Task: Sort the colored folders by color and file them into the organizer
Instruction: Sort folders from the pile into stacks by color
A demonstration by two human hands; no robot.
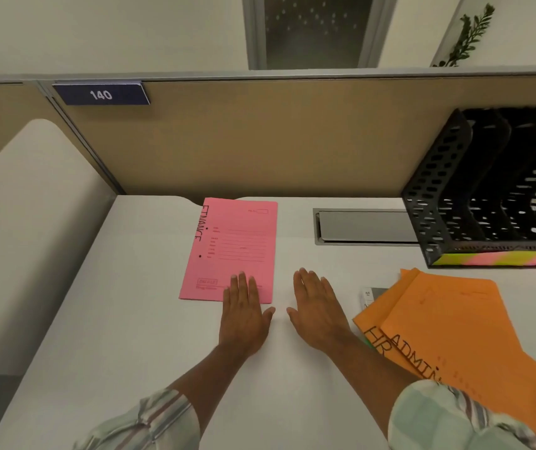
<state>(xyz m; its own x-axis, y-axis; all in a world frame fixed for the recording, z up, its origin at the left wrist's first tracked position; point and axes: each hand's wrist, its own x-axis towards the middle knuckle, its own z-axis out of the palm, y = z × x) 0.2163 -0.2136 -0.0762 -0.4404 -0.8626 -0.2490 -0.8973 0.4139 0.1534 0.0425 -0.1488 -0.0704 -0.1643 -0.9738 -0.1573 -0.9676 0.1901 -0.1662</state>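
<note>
A pink folder (232, 245) marked FINANCE lies flat on the white desk (130, 319), near the back. My left hand (244, 315) rests flat with its fingertips on the folder's near right corner, fingers straight. My right hand (318, 310) lies flat on the bare desk just right of it, holding nothing. Orange folders (461, 332) marked ADMIN and HR lie in a fanned pile at the right, over another paper. The black mesh organizer (487, 190) stands at the back right, its slots dark; pink and green strips (491, 258) show along its front base.
A tan partition (260, 141) with a blue "140" sign (101, 94) closes off the back of the desk. A grey cable hatch (364, 227) sits in the desk between the pink folder and the organizer. A curved beige panel (32, 222) bounds the left side.
</note>
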